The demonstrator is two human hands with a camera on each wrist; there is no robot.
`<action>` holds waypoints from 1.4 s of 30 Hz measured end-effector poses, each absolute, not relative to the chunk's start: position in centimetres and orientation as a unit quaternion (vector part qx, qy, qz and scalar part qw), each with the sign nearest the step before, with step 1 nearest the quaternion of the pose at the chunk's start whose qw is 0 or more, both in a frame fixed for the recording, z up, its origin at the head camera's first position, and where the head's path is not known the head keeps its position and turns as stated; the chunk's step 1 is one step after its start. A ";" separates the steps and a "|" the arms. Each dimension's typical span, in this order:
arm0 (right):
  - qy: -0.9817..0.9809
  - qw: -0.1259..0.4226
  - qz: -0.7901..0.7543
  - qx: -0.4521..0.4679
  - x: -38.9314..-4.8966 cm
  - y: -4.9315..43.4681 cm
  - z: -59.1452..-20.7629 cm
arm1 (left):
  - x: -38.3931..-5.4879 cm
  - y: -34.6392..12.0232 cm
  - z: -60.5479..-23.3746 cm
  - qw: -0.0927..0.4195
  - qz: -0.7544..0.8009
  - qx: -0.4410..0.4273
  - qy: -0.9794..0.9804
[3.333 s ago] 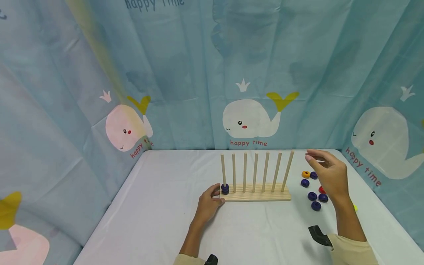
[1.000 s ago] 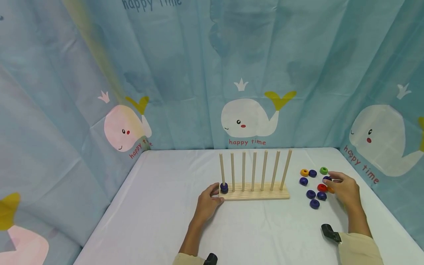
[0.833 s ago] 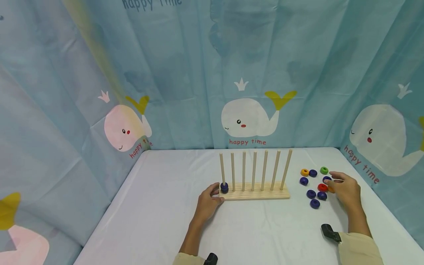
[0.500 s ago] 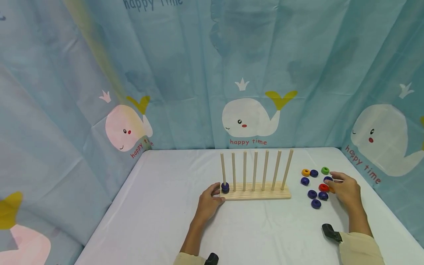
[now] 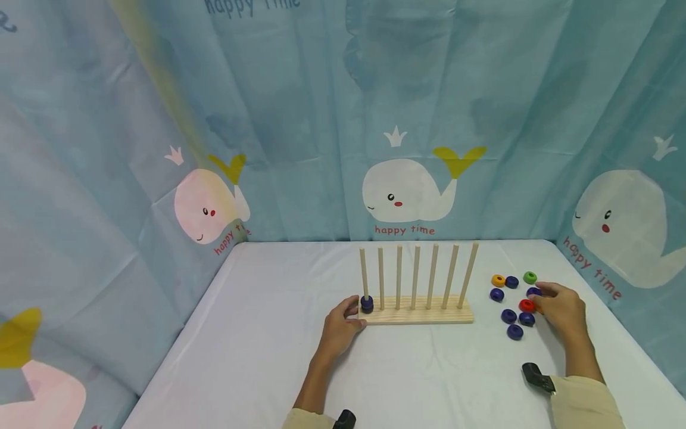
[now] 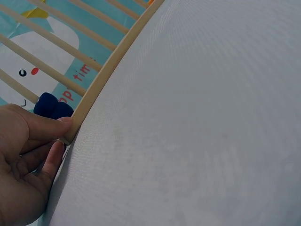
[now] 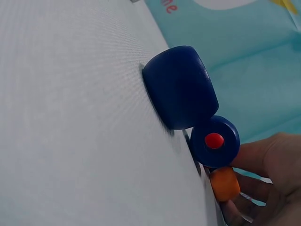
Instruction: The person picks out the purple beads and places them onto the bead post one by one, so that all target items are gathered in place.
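Around the board (image 5: 415, 319), left hand's (image 5: 337, 329) narrow pinch

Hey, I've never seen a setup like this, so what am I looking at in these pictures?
There's no robot, just a person's two bare hands. The wide picture comes from a camera worn on the head; the close-ups from one on each wrist. On the white table stands a wooden rack with seven pegs; two dark blue beads sit on the leftmost. The left hand grips the rack's left end. The right hand is at the loose blue, orange, red and green beads; whether it holds one, I can't tell.
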State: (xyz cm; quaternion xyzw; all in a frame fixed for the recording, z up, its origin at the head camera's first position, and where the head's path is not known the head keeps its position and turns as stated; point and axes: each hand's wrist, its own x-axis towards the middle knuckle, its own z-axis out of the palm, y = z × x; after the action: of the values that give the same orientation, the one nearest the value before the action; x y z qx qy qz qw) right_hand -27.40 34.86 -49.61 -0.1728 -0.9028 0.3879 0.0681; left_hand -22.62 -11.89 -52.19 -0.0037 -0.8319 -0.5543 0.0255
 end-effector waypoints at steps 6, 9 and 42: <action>-0.903 0.076 0.386 -0.172 -27.3 35.0 -49.8 | -22.6 -11.8 -52.1 0.028 -0.552 -0.005 -0.833; -0.899 0.073 0.393 -0.179 -27.2 35.0 -49.6 | -22.6 -11.8 -52.2 0.027 -0.551 -0.005 -0.834; -0.879 0.158 0.438 -0.101 -26.5 31.1 -43.6 | -22.7 -11.9 -52.3 0.023 -0.559 -0.009 -0.829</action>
State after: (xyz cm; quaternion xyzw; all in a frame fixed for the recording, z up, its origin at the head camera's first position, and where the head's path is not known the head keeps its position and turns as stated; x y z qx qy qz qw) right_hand -26.51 31.12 -43.61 -0.1010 -0.8791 0.4384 0.1576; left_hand -22.66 -11.87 -52.31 -0.0088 -0.8289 -0.5588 0.0232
